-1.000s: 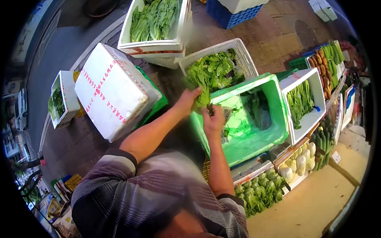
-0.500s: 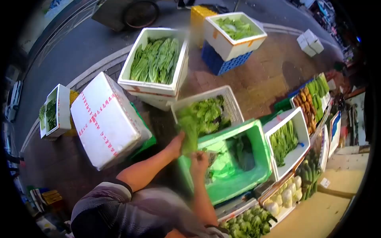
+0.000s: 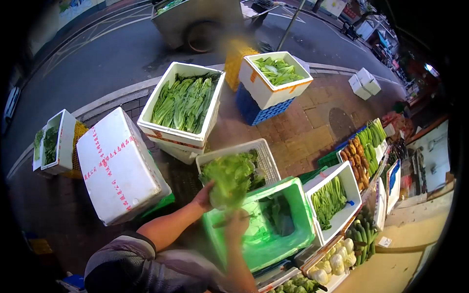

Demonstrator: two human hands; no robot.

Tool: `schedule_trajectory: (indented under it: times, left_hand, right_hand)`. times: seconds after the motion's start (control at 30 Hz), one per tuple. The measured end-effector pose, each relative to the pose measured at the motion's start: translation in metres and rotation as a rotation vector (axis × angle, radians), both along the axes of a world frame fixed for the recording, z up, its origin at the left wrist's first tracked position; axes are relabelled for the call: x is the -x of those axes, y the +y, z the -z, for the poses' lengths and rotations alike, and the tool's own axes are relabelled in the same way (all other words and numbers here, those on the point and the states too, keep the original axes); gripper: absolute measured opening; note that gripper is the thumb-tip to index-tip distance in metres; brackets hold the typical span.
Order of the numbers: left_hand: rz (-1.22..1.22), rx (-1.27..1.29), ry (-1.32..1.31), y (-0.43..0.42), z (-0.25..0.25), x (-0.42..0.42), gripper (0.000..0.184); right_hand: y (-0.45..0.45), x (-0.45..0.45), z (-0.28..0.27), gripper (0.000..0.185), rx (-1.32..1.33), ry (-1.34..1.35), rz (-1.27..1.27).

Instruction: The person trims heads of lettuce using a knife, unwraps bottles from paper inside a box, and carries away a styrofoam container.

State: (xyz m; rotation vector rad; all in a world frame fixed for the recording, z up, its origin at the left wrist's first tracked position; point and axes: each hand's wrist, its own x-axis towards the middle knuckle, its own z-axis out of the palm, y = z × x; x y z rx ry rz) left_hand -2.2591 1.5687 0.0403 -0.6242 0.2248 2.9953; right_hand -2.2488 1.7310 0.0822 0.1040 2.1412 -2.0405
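My left hand [image 3: 202,196] is closed on a head of leafy lettuce [image 3: 228,178], gripping its near left side. The lettuce is blurred and hangs over the near rim of a white plastic basket [image 3: 270,155], which holds more lettuce. Just below the lettuce's base, my right hand [image 3: 236,225] is closed and smeared by motion. A thin, dark, knife-like tool [image 3: 220,223] sticks out from its fingers; its exact shape is unclear. Under my right hand stands a foam box lined with green plastic [image 3: 305,234], with dark leaves [image 3: 278,215] at its far end.
A closed white foam box [image 3: 117,166] stands left. Ahead are foam boxes of long greens [image 3: 183,105] and lighter greens [image 3: 276,71], the latter on a blue crate [image 3: 259,108]. To the right are greens [image 3: 328,202], carrots [image 3: 355,161], cabbages [image 3: 337,261] and cucumbers [image 3: 364,237]. A cart [image 3: 195,22] stands on the road.
The view has tilted, so the boxes sit lower and further left. The lettuce in my left hand has turned, its leaves now spread wider. My right hand has moved slightly away below its base.
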Motion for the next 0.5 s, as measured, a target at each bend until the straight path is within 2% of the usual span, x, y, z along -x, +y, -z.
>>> schedule_trajectory:
  times: [0.03, 0.13, 0.17, 0.3, 0.4, 0.43, 0.47, 0.5]
  left_hand:
    - [-0.018, -0.108, -0.004, -0.004, 0.006, -0.001, 0.066]
    - [-0.159, -0.105, -0.240, -0.011, 0.012, 0.003, 0.067]
    - [-0.212, -0.095, -0.344, -0.011, -0.019, 0.004, 0.068]
    - [-0.210, -0.069, -0.346, -0.019, -0.019, -0.001, 0.070]
    - [-0.204, -0.073, -0.290, -0.028, -0.011, -0.006, 0.072]
    - [-0.208, -0.061, -0.289, -0.031, -0.012, -0.008, 0.073]
    - [-0.210, -0.050, -0.286, -0.034, -0.015, -0.010, 0.073]
    - [-0.211, -0.038, -0.281, -0.036, -0.018, -0.010, 0.074]
  right_hand:
    - [0.000, 0.005, -0.004, 0.014, 0.030, -0.037, 0.036]
    - [-0.006, 0.045, -0.019, 0.017, 0.101, -0.172, 0.060]
    - [-0.007, 0.066, -0.019, 0.019, 0.083, -0.150, 0.050]
    - [0.001, 0.118, 0.019, 0.032, 0.004, -0.119, 0.098]
    - [0.017, 0.101, 0.037, 0.046, 0.111, -0.498, 0.096]
    - [0.018, 0.081, 0.025, 0.054, 0.071, -0.586, 0.033]
    - [0.028, 0.062, 0.046, 0.054, 0.044, -0.600, -0.071]
    - [0.035, 0.043, 0.063, 0.057, 0.053, -0.722, -0.109]
